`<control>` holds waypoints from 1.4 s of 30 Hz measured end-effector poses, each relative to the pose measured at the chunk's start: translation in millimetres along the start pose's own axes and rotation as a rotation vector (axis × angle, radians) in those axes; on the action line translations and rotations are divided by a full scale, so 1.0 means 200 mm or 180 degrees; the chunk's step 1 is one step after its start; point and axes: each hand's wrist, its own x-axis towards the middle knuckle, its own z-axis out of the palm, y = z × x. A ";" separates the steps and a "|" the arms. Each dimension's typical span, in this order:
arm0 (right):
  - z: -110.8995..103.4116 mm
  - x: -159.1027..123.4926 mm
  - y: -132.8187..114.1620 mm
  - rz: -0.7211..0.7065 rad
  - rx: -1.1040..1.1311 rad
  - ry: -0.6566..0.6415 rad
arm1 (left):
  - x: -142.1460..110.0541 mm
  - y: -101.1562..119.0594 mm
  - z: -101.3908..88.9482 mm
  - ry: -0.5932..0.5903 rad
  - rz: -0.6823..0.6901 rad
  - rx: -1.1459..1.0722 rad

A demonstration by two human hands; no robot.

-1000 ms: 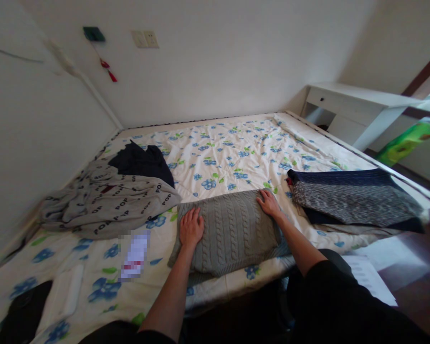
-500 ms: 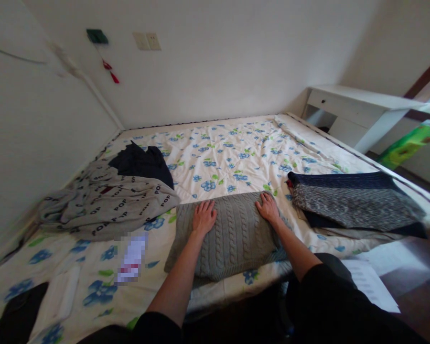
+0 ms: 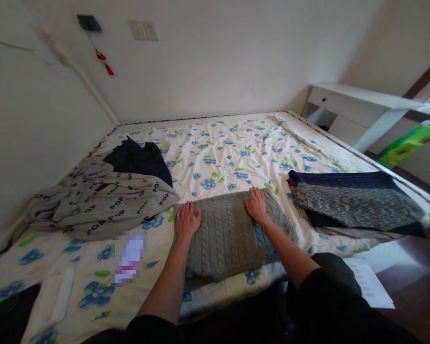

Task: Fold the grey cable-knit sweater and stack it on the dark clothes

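A folded grey cable-knit sweater [image 3: 226, 234] lies on the flowered bedspread [image 3: 229, 153] near the bed's front edge. My left hand [image 3: 187, 220] rests flat on the sweater's far left corner, fingers stretched out. On the far right part of the sweater my right hand [image 3: 256, 205] lies flat, its fingers spread as well. Neither hand holds anything.
A crumpled grey printed garment [image 3: 100, 200] and a dark garment [image 3: 139, 160] lie at the left. Folded dark and speckled knits [image 3: 351, 200] are stacked at the right. A blurred small item [image 3: 131, 258] lies on the bed. A white desk [image 3: 358, 110] stands beyond, with paper [image 3: 369, 284] on the floor.
My left hand slid back left to the sweater's corner after moving toward the middle. My right hand shifted slightly left along the far edge. The sweater's right side looks more bunched.
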 end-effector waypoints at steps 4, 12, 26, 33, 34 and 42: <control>0.14 -0.07 -0.51 -0.1004 0.0225 -0.0329 | -0.01 0.00 0.01 0.0114 0.0011 -0.0034; 0.25 -0.12 -0.63 -0.0853 0.0207 -0.0719 | 0.00 -0.01 0.01 0.0120 0.0003 -0.0074; -0.03 0.09 0.49 0.0545 -0.0181 -0.0762 | 0.02 -0.02 0.01 0.0012 -0.0037 -0.0265; -0.02 0.14 0.68 0.0472 -0.0087 -0.1079 | 0.06 -0.08 -0.03 -0.0343 -0.0017 -0.0402; -0.02 0.14 0.68 0.0478 -0.0071 -0.1129 | 0.06 -0.09 -0.04 -0.0401 0.0007 -0.0407; -0.16 -0.03 0.74 0.0628 -0.0037 -0.1598 | -0.08 -0.16 -0.11 -0.0549 0.0051 -0.0385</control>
